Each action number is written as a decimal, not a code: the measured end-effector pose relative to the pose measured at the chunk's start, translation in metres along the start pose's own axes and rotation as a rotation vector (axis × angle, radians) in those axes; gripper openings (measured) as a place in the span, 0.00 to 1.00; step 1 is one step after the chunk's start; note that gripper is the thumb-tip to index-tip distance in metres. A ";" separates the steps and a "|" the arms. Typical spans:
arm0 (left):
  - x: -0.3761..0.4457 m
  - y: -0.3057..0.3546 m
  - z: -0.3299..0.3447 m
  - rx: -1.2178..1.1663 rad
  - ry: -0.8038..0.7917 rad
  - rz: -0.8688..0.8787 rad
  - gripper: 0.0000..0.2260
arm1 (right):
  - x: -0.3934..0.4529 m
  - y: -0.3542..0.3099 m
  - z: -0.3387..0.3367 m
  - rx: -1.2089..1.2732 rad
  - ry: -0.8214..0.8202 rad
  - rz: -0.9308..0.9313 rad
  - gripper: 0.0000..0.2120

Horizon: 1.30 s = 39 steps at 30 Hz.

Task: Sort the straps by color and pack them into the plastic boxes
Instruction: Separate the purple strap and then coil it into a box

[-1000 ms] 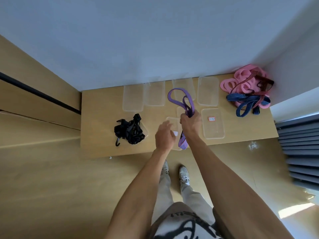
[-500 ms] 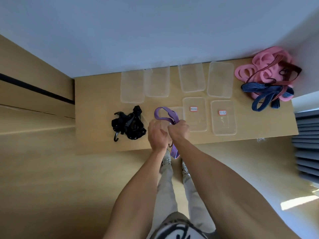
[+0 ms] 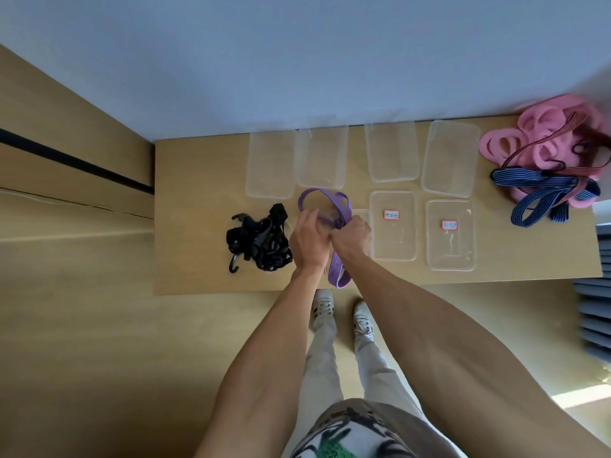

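- the table (image 3: 205, 180) stands against the wall (image 3: 297, 61), with the person in front of it.
- along its back edge runs a row of four lids (image 3: 391, 155), side by side.
- in front of the two right-hand ones sit two plastic boxes (image 3: 393, 239), side by side.
- a third box (image 3: 362, 214) lies left of these, mostly hidden under the right hand (image 3: 352, 238).
- the left hand (image 3: 309, 241) touches the right hand, just left of it.
- a looped strap (image 3: 325, 201) rises behind both hands; its tail hangs over the front edge.
- a bundle of straps (image 3: 259, 241) lies just left of the left hand.
- a heap of straps (image 3: 549, 157) fills the far right corner.
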<state>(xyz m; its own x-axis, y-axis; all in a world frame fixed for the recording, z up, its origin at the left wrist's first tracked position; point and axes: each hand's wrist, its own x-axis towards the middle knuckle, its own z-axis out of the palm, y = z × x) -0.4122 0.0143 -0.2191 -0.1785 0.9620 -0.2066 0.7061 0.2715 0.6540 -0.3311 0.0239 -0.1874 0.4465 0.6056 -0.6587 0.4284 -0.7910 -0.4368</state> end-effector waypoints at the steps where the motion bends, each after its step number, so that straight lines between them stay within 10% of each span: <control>1: -0.001 -0.001 -0.002 0.018 0.018 0.025 0.17 | -0.002 0.001 0.002 -0.013 0.014 -0.017 0.18; 28: -0.031 0.005 -0.022 0.119 -0.184 -0.008 0.07 | -0.020 0.031 -0.010 -0.115 -0.250 -0.132 0.08; 39: -0.027 0.040 -0.032 0.210 -0.162 0.050 0.18 | -0.030 0.029 -0.071 -0.004 0.111 -0.091 0.21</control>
<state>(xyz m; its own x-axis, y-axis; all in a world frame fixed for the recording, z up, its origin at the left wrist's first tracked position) -0.4012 0.0002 -0.1639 -0.0399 0.9521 -0.3030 0.8407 0.1959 0.5048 -0.2767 -0.0108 -0.1365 0.4897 0.6811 -0.5443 0.4744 -0.7319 -0.4891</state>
